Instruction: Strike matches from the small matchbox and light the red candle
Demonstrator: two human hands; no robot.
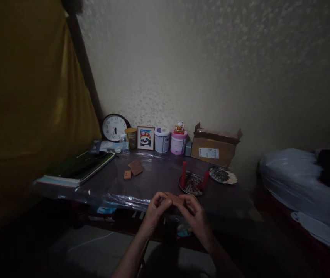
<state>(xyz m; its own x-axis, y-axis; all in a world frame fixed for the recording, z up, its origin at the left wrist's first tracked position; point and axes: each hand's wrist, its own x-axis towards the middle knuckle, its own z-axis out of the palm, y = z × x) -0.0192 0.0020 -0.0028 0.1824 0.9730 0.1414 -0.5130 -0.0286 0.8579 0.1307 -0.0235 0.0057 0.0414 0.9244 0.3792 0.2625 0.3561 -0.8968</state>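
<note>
My left hand [158, 210] pinches one end of a small brown box [176, 200], which looks like a matchbox, above the front edge of the table. The other end is between the fingers and thumb of my right hand [194, 216]. Just beyond my hands, a round metal dish [193, 183] holds burnt-looking bits and two red candles, one upright [184, 173] and one leaning [205, 180]. Farther left on the table lie a brown flat piece [136, 167] and a smaller tan piece [127, 175]. The dim light hides fine detail.
A plate of pale, dark-tipped sticks [223, 175] stands at the right. Along the wall are a clock [115, 127], a framed panda picture [145, 138], white [162, 140] and pink [178, 143] tubs, and a cardboard box [225, 148]. Books [79, 170] lie left.
</note>
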